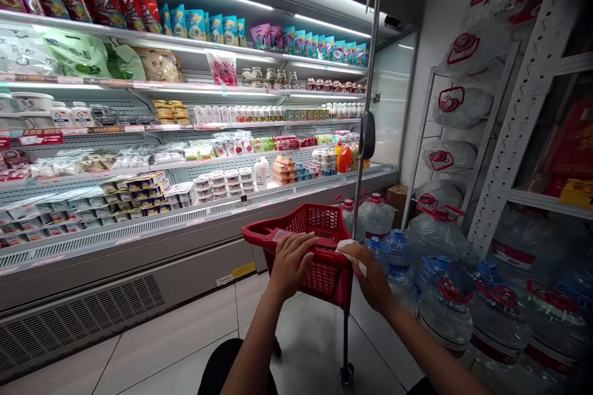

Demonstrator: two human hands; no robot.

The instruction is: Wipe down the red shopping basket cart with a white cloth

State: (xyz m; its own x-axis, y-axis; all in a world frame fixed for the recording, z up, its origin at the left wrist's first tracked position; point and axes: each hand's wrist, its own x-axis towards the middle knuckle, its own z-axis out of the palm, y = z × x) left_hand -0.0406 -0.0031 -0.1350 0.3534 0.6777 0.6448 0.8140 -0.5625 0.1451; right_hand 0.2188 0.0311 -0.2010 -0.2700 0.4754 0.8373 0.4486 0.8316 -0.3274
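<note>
A red plastic shopping basket cart (319,276) stands in front of me on a thin dark leg with a caster. My left hand (294,262) lies across its near rim, fingers stretched forward over the red handle part. At the right corner of the rim, my right hand (370,278) pinches a white cloth or tissue (348,245), pressing it against the red plastic. The fingertips under the cloth are partly hidden. Through the lattice sides I see no goods in the basket.
An open refrigerated display (185,216) with packed dairy goods runs along the left and front. A metal pole (365,86) rises behind the basket. Large water bottles (447,311) crowd the right side, near my right forearm. A white perforated shelf post (514,99) stands behind them.
</note>
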